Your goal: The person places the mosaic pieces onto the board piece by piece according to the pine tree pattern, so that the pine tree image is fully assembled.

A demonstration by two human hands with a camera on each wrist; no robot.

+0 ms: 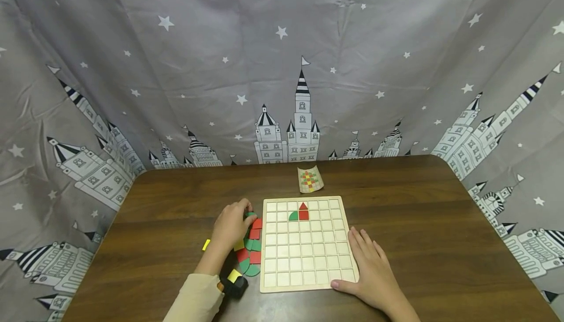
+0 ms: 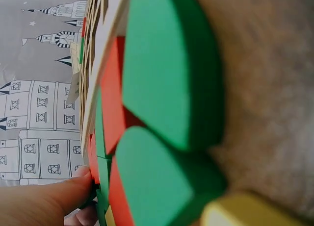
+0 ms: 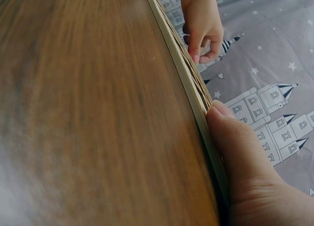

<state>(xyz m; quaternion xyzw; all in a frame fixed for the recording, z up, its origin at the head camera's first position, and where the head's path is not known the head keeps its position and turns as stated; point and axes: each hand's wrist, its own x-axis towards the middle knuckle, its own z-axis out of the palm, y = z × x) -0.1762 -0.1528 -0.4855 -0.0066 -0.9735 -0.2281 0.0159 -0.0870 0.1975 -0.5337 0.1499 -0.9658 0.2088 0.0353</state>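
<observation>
A pale wooden grid board (image 1: 296,265) lies on the table. Near its far side sit a red triangle (image 1: 303,206), a red square (image 1: 304,215) and a green quarter-round piece (image 1: 293,216). My left hand (image 1: 230,224) is at the far end of the loose pieces left of the board, pinching a green piece (image 1: 251,214) between thumb and fingers; the fingers partly hide it. My right hand (image 1: 372,272) rests along the board's right side, fingers straight, with the thumb (image 3: 235,142) on the near edge.
Several loose green (image 2: 157,64), red (image 1: 255,257) and yellow pieces line the board's left side. One yellow piece (image 1: 206,244) lies farther left, and another (image 1: 234,276) is beside the left wrist's black camera (image 1: 236,287). A small pattern card (image 1: 310,179) stands behind the board, before a grey curtain.
</observation>
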